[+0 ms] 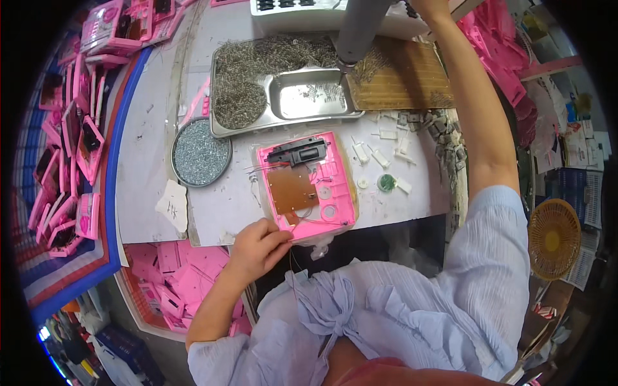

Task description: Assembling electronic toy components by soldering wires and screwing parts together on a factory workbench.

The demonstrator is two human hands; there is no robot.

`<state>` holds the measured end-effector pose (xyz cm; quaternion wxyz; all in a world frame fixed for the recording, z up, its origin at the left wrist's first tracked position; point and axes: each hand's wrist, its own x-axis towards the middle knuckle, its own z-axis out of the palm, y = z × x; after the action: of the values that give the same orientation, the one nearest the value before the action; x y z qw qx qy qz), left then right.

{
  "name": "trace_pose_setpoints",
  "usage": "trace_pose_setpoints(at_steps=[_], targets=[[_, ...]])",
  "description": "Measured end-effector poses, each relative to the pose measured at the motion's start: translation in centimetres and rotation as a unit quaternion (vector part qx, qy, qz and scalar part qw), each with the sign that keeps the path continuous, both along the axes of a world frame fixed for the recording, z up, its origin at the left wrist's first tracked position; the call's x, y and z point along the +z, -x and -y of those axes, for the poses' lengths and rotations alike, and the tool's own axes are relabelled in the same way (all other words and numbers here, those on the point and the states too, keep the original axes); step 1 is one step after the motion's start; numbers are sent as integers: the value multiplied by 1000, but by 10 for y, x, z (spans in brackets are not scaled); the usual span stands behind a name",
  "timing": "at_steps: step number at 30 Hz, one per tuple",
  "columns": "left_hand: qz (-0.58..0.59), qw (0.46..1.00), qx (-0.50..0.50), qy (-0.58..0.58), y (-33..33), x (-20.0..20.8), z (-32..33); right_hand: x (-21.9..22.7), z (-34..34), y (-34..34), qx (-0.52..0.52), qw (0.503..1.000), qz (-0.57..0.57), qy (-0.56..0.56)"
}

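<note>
A pink plastic casing half (335, 186) lies open side up on the table in front of me. Inside it are a brown circuit board (291, 190), a black oblong part (302, 152) and thin wires. My left hand (259, 249) is closed on the casing's near left corner, thumb and fingers pressed together. My right hand (430, 6) reaches far forward to the upper edge of the view, beside a white foam tray (315, 20); its fingers are cut off from sight. Left of it, a thick grey cylindrical tool (362, 29) points down with a narrow tip.
A metal tray (277, 119) holds heaped small springs or wire pieces. A round dish (201, 152) of tiny metal parts stands left of the casing; white plastic pieces (380, 157) lie right. Pink casings (84, 145) pile at far left and in a bin (138, 315) below. Brown cardboard (402, 74) lies behind.
</note>
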<state>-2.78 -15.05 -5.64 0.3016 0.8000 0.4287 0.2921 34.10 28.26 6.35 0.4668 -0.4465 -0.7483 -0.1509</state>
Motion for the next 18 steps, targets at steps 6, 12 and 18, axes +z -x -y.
trace_pose_setpoints(at_steps=[6, 12, 18], targets=[[1, 1000, -11, 12, -2, -5, -4, -34, -44, 15, 24, 993, 112, -8], [2, 1000, 9, 10, 3, -5, 4, -42, -48, 49, -3, 997, 70, -17], [8, 1000, -3, 13, 0, -8, 0, 18, -45, 16, 115, 978, -173, 2]])
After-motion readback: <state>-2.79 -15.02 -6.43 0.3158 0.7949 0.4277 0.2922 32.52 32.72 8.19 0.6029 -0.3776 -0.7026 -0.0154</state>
